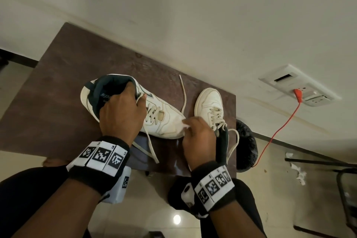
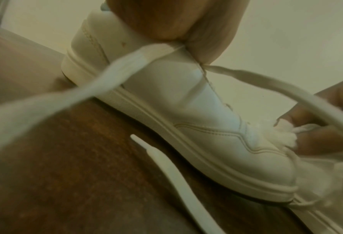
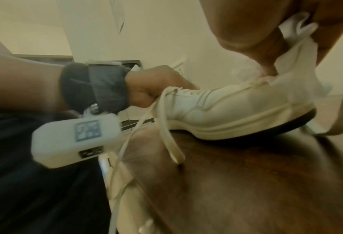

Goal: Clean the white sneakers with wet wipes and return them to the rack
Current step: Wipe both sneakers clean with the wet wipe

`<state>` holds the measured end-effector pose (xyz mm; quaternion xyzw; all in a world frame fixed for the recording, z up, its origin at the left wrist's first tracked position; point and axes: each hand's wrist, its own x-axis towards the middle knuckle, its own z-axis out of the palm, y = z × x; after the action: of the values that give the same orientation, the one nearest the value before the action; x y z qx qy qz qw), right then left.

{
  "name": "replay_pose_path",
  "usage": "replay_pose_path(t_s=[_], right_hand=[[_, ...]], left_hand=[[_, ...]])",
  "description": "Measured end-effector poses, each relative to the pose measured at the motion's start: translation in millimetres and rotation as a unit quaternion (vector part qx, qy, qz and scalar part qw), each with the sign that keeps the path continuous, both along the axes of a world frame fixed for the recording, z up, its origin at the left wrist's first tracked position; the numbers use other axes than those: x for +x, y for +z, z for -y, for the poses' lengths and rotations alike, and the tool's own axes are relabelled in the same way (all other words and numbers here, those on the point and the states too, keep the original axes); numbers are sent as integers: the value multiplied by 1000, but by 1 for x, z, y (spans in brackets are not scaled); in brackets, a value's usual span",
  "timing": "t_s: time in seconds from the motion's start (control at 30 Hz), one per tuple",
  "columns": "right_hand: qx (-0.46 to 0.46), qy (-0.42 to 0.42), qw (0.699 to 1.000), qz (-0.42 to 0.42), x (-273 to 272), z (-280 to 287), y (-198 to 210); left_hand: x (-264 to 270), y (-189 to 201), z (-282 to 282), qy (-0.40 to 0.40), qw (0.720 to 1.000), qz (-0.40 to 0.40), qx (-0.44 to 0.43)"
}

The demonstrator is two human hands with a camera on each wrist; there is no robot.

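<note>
Two white sneakers with dark green collars sit on a small brown table (image 1: 63,75). My left hand (image 1: 123,110) grips the collar and tongue of the left sneaker (image 1: 166,120), which lies with its toe toward the right; the same sneaker (image 2: 216,139) fills the left wrist view. My right hand (image 1: 197,137) pinches a crumpled white wet wipe (image 1: 184,124) against that sneaker's toe, and the wipe (image 2: 284,134) also shows in the left wrist view. The second sneaker (image 1: 210,106) stands to the right, partly hidden by my right hand. Loose laces (image 1: 152,150) trail over the table's near edge.
A black bin (image 1: 248,147) stands on the floor just right of the table. A red cable (image 1: 278,131) runs from a wall socket (image 1: 301,92) down to the floor. Crumpled white wipes (image 1: 298,172) lie on the floor by a chair frame (image 1: 345,199) at right.
</note>
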<state>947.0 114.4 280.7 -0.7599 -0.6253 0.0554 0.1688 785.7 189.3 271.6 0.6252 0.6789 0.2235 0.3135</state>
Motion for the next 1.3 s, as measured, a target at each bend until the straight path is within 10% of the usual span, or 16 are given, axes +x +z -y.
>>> replay_pose_path(t_s=[0.53, 0.8, 1.3], right_hand=[[24, 6, 999, -40, -30, 20, -14], [10, -158, 984, -76, -7, 5, -6], [55, 7, 984, -170, -55, 17, -19]], left_hand=[[-4, 3, 2, -8, 1000, 10, 22], [-45, 8, 29, -219, 959, -152, 95], [-12, 19, 47, -213, 966, -108, -95]])
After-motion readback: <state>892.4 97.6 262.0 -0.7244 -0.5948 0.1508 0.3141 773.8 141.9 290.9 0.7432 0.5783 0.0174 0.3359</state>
